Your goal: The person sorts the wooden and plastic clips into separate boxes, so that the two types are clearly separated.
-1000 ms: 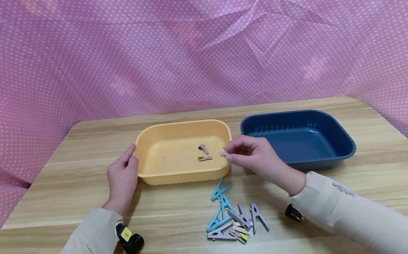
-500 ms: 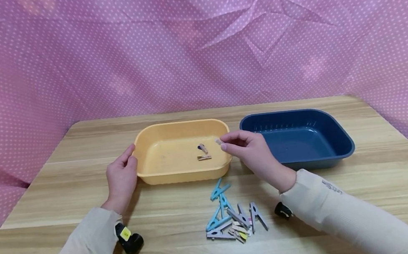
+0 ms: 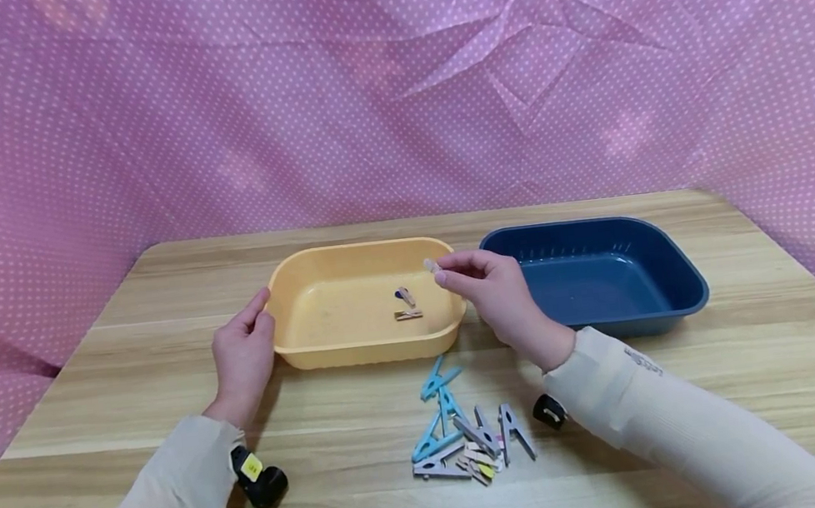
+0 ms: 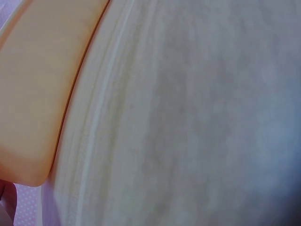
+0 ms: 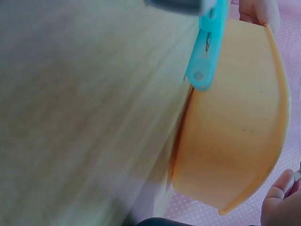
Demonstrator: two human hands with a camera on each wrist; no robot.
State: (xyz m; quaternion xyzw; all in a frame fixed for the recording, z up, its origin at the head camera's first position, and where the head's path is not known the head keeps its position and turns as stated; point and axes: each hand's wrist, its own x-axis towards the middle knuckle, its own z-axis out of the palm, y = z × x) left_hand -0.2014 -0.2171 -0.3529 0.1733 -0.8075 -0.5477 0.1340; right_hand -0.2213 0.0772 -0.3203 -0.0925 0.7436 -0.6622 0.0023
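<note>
My right hand (image 3: 506,293) pinches a small pale clothespin (image 3: 431,265) between thumb and fingertips, above the right end of the yellow basin (image 3: 358,353). In the right wrist view, part of that hand (image 5: 281,200) shows at the lower right. My left hand (image 3: 244,356) touches the basin's left end from outside, its index finger and thumb reaching the rim. Some of its fingers are hidden. Inside the basin lie a small wooden clothespin (image 3: 408,315) and another small clothespin (image 3: 407,295) with a dark blue spot beside it.
A dark blue basin (image 3: 596,291) stands right of the yellow one. In front lies a pile of blue clothespins (image 3: 432,444), grey clothespins (image 3: 516,430) and small wooden clothespins (image 3: 475,468). A pink dotted cloth (image 3: 390,105) hangs behind the wooden table (image 3: 123,337).
My right hand has risen and moved slightly left and away from me, carrying the small clothespin over the yellow basin's right end. My left hand has stayed in place.
</note>
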